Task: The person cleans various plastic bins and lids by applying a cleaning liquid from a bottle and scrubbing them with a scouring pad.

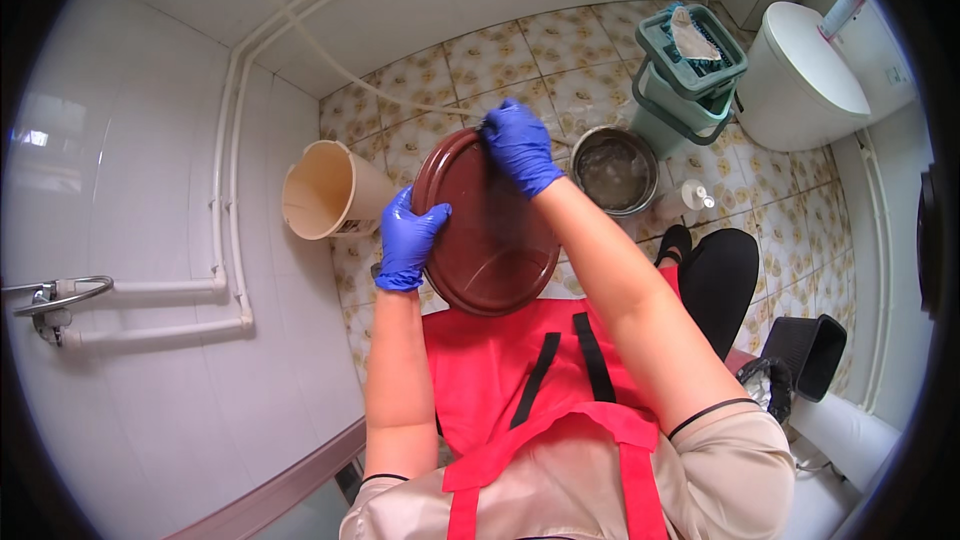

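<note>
A wet, glossy reddish-brown plastic basin [491, 240] is held tilted in front of my red apron. My left hand [409, 240], in a blue rubber glove, grips its left edge with the thumb over the rim. At the far edge, my gloved right hand [519, 142] presses a small dark scrubbing pad [484, 131] against the rim; most of the pad is hidden under my fingers. Beyond and to the right of the basin, a metal bowl [613, 171] of murky water stands on the floor. A white plastic bottle [684, 199] is beside it.
A cream bucket [322, 191] lies to the left. Farther right are a green mop bucket [679, 109] with a cloth on top and a white toilet [810, 79]. A pale hose [352, 79] crosses the tiled floor. Near my right knee is a black bin [802, 352]. Pipes [229, 187] line the left wall.
</note>
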{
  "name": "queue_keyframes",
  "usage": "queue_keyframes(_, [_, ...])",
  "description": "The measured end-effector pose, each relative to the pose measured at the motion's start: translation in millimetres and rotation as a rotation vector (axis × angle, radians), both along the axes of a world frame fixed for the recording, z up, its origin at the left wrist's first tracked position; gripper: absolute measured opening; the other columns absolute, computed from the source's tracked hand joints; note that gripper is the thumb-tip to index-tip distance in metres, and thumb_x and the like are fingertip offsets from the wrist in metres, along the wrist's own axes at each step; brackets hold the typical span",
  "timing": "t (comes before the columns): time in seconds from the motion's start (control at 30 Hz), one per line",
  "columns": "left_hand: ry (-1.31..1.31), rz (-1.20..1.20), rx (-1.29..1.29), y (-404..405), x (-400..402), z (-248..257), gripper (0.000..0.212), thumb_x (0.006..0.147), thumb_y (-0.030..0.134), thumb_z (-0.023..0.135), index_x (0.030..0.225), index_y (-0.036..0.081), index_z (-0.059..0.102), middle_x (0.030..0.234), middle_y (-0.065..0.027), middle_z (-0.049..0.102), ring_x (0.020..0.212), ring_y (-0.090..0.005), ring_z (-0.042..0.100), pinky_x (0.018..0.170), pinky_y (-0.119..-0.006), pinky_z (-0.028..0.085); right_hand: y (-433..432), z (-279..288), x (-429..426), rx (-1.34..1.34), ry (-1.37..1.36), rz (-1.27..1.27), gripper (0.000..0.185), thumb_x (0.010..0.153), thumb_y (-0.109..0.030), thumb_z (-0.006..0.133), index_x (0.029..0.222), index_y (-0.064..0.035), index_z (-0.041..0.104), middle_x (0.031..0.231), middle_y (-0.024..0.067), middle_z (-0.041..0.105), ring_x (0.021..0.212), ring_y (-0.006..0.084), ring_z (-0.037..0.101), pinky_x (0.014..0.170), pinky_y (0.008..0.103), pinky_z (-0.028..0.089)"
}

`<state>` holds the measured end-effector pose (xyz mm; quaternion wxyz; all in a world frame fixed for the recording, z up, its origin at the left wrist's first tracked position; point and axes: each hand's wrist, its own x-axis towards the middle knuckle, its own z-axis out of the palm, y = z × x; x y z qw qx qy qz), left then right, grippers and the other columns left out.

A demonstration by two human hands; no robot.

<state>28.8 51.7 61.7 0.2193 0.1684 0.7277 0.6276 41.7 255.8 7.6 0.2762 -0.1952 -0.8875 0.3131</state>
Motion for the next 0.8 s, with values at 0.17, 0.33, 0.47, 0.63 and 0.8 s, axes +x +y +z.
queue_keyframes(0.17, [0.045, -0.008, -0.015, 1.4, -1.0, -2.6, 0.037, 0.072, 0.002, 0.068, 0.107, -0.003, 0.06, 0.096, -0.0074, 0.066, 0.082, -0.0138, 0.061, 0.077, -0.028, 0.05, -0.5, -8.5, -3.8, 0.122, 0.026, -0.011, 0.013, 0.075, -0.018, 0.058, 0.071, -0.0071, 0.064, 0.086, 0.0157, 0.059, 0.08, 0.0332, 0.058, 0.07, 0.0437, 0.049])
queue_keyframes(0.33, [0.124, 0.006, -0.086, -7.3, -4.4, -12.9, 0.037, 0.072, 0.003, 0.068, 0.107, -0.003, 0.061, 0.093, -0.0057, 0.065, 0.081, -0.0132, 0.06, 0.076, -0.027, 0.049, -58.1, 20.9, 13.7, 0.145, 0.222, 0.244, 0.008, 0.073, -0.013, 0.061, 0.078, -0.0066, 0.061, 0.082, 0.0149, 0.056, 0.079, 0.0337, 0.055, 0.069, 0.0417, 0.046])
queue_keyframes(0.47, [0.102, 0.017, -0.095, -14.9, -2.5, -17.2, 0.036, 0.071, 0.004, 0.069, 0.106, -0.002, 0.061, 0.093, -0.0057, 0.065, 0.081, -0.0131, 0.059, 0.076, -0.027, 0.049, -64.8, 24.7, 22.6, 0.087, 0.223, 0.288, 0.009, 0.075, -0.015, 0.062, 0.079, -0.0065, 0.062, 0.081, 0.0147, 0.056, 0.077, 0.0336, 0.056, 0.068, 0.0408, 0.047])
queue_keyframes(0.63, [0.02, 0.001, -0.01, -5.2, 3.0, -9.7, 0.038, 0.072, 0.004, 0.07, 0.108, -0.004, 0.06, 0.098, -0.0068, 0.065, 0.084, -0.0134, 0.06, 0.078, -0.028, 0.049, 0.6, -3.2, 2.8, 0.054, 0.036, 0.009, 0.013, 0.072, -0.02, 0.062, 0.071, -0.0069, 0.063, 0.082, 0.0156, 0.058, 0.077, 0.0342, 0.058, 0.067, 0.0433, 0.048])
queue_keyframes(0.8, [0.114, 0.012, -0.073, -10.5, -2.6, -19.0, 0.035, 0.072, 0.003, 0.069, 0.106, -0.003, 0.061, 0.095, -0.0063, 0.065, 0.083, -0.0132, 0.059, 0.077, -0.027, 0.048, -46.3, 10.0, 1.8, 0.141, 0.156, 0.134, 0.011, 0.073, -0.016, 0.06, 0.073, -0.0053, 0.063, 0.082, 0.016, 0.058, 0.078, 0.0336, 0.058, 0.066, 0.0412, 0.049])
